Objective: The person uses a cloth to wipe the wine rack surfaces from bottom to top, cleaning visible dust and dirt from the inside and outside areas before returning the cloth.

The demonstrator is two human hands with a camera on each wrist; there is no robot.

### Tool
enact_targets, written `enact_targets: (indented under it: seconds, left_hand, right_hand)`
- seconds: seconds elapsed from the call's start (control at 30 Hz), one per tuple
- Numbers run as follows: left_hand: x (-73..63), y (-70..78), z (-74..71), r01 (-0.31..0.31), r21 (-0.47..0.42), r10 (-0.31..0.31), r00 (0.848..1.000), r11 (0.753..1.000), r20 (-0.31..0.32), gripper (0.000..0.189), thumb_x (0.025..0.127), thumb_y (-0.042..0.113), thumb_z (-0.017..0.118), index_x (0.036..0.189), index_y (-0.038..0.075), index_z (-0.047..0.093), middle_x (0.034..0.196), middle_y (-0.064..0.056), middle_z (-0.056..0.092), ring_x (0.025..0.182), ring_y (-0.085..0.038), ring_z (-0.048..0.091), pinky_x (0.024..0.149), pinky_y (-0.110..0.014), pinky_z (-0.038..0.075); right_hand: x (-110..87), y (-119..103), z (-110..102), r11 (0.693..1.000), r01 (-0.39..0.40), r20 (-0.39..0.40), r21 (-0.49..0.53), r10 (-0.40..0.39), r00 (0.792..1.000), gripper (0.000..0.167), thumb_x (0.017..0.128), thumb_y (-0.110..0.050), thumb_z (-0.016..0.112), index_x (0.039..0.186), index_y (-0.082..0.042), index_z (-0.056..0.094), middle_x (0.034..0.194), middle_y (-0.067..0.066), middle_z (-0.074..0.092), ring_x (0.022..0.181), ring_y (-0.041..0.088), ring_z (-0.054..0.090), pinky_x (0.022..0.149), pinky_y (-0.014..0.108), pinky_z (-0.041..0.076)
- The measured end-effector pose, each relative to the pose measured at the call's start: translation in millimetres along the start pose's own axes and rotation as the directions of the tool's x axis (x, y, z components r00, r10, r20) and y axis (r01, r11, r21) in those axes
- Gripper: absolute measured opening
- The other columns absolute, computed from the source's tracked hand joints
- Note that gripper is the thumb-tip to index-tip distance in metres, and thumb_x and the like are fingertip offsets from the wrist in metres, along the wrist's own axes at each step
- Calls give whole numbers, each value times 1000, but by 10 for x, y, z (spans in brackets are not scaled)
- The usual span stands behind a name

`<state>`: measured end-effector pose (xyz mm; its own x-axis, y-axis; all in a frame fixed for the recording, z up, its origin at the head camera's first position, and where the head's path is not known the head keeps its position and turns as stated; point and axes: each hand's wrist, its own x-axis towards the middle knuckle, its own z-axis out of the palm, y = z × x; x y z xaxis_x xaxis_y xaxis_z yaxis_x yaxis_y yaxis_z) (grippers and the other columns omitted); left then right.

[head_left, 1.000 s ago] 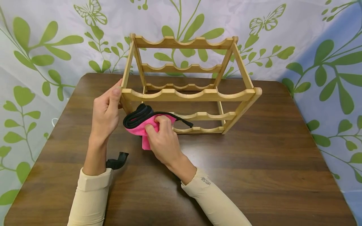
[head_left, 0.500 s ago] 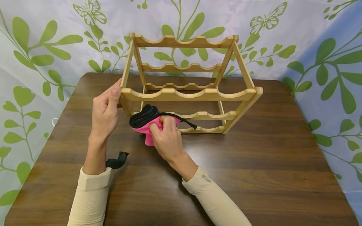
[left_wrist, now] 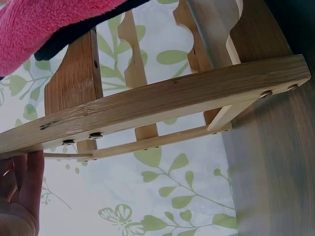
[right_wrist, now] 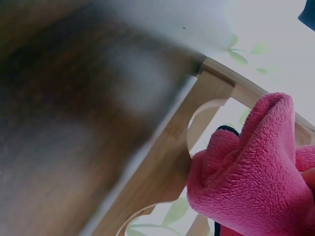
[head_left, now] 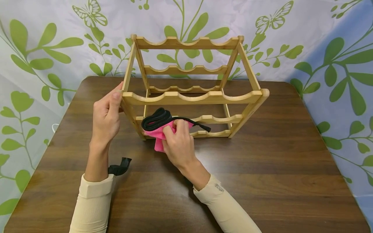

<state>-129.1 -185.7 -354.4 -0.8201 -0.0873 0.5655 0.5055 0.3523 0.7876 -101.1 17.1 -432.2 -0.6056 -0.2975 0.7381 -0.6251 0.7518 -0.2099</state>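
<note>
A pale wooden rack (head_left: 192, 98) with scalloped crossbars, like a wine rack, stands on the brown table. My left hand (head_left: 105, 120) holds its front left corner near the top, thumb on the near side; the left wrist view has the fingers (left_wrist: 30, 184) at the slanted post (left_wrist: 162, 98). My right hand (head_left: 181, 145) grips a bunched pink fleecy cloth (head_left: 158, 133) with a rolled black edging. The cloth is in front of the rack's lower front bars, near the left end. In the right wrist view the cloth (right_wrist: 256, 182) hides part of a scalloped bar.
A black curved strap-like piece (head_left: 120, 166) sticks out beside the left wrist, above the table (head_left: 276, 161). Behind the table hangs a white backdrop (head_left: 215, 19) with green leaves and butterflies, close to the rack's back.
The right hand and the cloth have shifted to the right along the rack's front, uncovering more of its left post. The left hand keeps its hold, and the rack stays put.
</note>
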Motion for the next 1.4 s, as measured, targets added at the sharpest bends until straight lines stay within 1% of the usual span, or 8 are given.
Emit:
enact_targets:
  seconds: [0.2, 0.43, 0.6, 0.77, 0.97, 1.1, 1.27, 1.4]
  left_hand:
    - [3, 8, 3, 12, -4, -12, 1000, 1000, -2, 34, 106, 15, 42, 128, 0, 64, 132, -11, 61, 91, -4, 67, 69, -15, 52]
    - [-4, -2, -4, 15, 23, -15, 1000, 1000, -13, 35, 106, 15, 42, 118, -5, 69, 132, -11, 60, 94, -1, 66, 68, -14, 51]
    - [-4, 0, 2, 19, 14, -19, 1000, 1000, -8, 36, 106, 16, 42, 118, -5, 68, 133, -11, 59, 98, -4, 66, 68, -15, 52]
    - [-1, -6, -8, 20, 18, -20, 1000, 1000, -18, 38, 106, 17, 42, 111, -7, 71, 132, -12, 59, 104, -7, 65, 69, -15, 52]
    - [4, -22, -5, 12, 12, -12, 1000, 1000, -15, 39, 106, 18, 42, 112, -8, 71, 132, -12, 60, 97, -4, 66, 69, -15, 52]
    - [7, -15, 4, 25, 0, -25, 1000, 1000, -16, 38, 106, 17, 43, 112, -7, 71, 132, -12, 59, 96, -4, 67, 69, -15, 52]
    - [6, -8, 3, 29, -10, -30, 999, 1000, -13, 39, 106, 18, 42, 110, -8, 71, 133, -13, 59, 98, -5, 67, 68, -15, 52]
    - [0, -6, -5, 29, -10, -29, 999, 1000, -13, 38, 106, 18, 42, 112, -8, 71, 133, -13, 59, 96, -4, 67, 68, -15, 52]
  right_hand:
    - [35, 14, -74, 1000, -6, 27, 9, 6, 1000, 12, 82, -1, 66, 80, -5, 55, 89, 14, 44, 81, 28, 48, 47, 35, 49]
    - [42, 49, -139, 1000, -7, 35, -23, 8, 999, 13, 82, 0, 66, 80, -5, 54, 88, 13, 44, 79, 28, 48, 44, 36, 49]
    - [-3, 121, -188, 999, -39, 27, -12, 40, 999, 20, 79, 2, 69, 77, -6, 51, 84, 12, 40, 76, 28, 45, 41, 35, 44]
    - [-34, 192, -241, 998, -58, 24, -2, 58, 998, 22, 78, 2, 70, 76, -6, 50, 82, 12, 40, 74, 28, 44, 42, 35, 44]
    - [-53, 258, -295, 997, -82, 22, -13, 82, 996, 23, 76, 0, 74, 75, -6, 51, 83, 12, 44, 76, 29, 48, 45, 38, 47]
    - [-71, 303, -334, 995, -98, 5, -22, 98, 995, 23, 74, 1, 74, 75, -5, 52, 84, 12, 47, 77, 30, 50, 45, 40, 49]
    - [-99, 344, -379, 992, -127, -4, -23, 127, 992, 20, 76, 3, 72, 76, -5, 53, 86, 13, 48, 78, 31, 51, 45, 42, 49]
    - [-125, 374, -409, 989, -148, -3, -25, 148, 989, 19, 77, 1, 73, 77, -4, 55, 86, 14, 48, 78, 31, 51, 46, 42, 50]
